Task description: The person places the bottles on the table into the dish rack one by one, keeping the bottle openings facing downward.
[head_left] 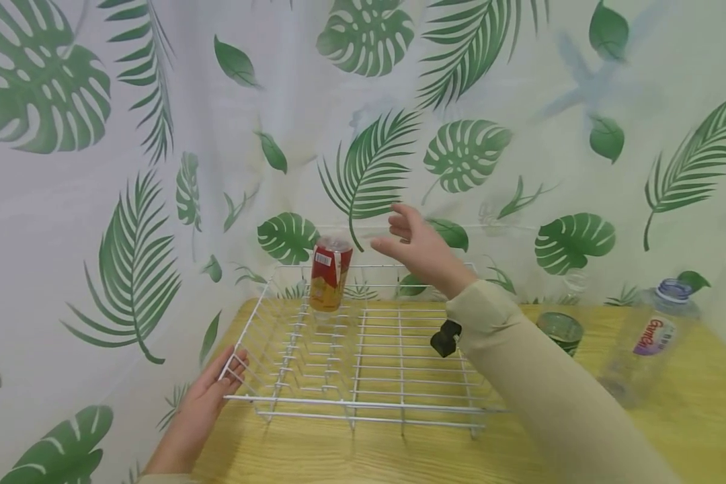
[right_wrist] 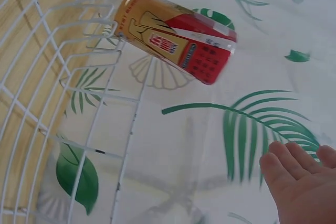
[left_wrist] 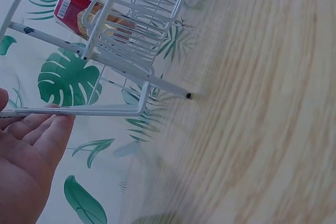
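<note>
A white wire dish rack (head_left: 296, 400) stands on the table. My left hand (head_left: 202, 396) holds its left side, with the fingers (left_wrist: 55, 129) against the wire from one side and the thumb on the other. Toward the rack's back left, a red and gold drink can (head_left: 329, 279) stands upright among the wire prongs; its lettering faces the right wrist view. To the right of the can and above the rack's back rail, my right hand (head_left: 423, 252) is held in the air, apart from the can, fingers loosely extended and nothing in them.
Right of the rack stands a clear plastic bottle (head_left: 653, 343) with a purple-red label and no cap. Between them is a clear glass (head_left: 559, 328), partly behind the right sleeve (head_left: 538, 376). A leaf-print curtain (head_left: 266, 40) hangs behind and left of the wooden table (head_left: 314, 457).
</note>
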{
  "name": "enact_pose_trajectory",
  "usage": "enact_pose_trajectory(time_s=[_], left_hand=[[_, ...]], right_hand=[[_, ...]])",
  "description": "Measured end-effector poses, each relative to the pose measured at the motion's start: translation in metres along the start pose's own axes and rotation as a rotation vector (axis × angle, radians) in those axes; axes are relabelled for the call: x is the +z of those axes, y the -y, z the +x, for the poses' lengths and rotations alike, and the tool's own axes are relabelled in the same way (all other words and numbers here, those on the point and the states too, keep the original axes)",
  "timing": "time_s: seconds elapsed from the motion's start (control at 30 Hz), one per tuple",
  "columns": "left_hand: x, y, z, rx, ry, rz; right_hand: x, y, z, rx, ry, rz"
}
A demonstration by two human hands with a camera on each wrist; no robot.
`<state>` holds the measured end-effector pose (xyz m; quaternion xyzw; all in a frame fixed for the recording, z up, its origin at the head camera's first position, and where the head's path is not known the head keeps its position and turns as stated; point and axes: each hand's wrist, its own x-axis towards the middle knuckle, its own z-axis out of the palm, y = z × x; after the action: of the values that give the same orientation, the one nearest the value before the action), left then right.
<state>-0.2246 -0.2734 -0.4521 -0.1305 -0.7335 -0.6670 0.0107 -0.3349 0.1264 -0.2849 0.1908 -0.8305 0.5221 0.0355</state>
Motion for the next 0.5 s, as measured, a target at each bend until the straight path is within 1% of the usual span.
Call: enact_pose_trajectory(time_s=[0.13, 0.23, 0.37, 0.5], left_hand=[[0.000, -0.002, -0.002, 0.005, 0.010, 0.001], [0.001, -0.003, -0.004, 0.008, 0.014, 0.004], [0.002, -0.004, -0.004, -0.003, 0.013, 0.003], [0.003, -0.005, -0.003, -0.006, 0.014, -0.004]], right_hand=[[-0.014, 0.005, -0.018, -0.034, 0.014, 0.004], [-0.025, 0.005, -0.032, -0.050, 0.016, -0.002], [-0.042, 0.004, -0.053, -0.069, 0.005, -0.016], [-0.060, 0.004, -0.079, -0.084, -0.023, -0.045]])
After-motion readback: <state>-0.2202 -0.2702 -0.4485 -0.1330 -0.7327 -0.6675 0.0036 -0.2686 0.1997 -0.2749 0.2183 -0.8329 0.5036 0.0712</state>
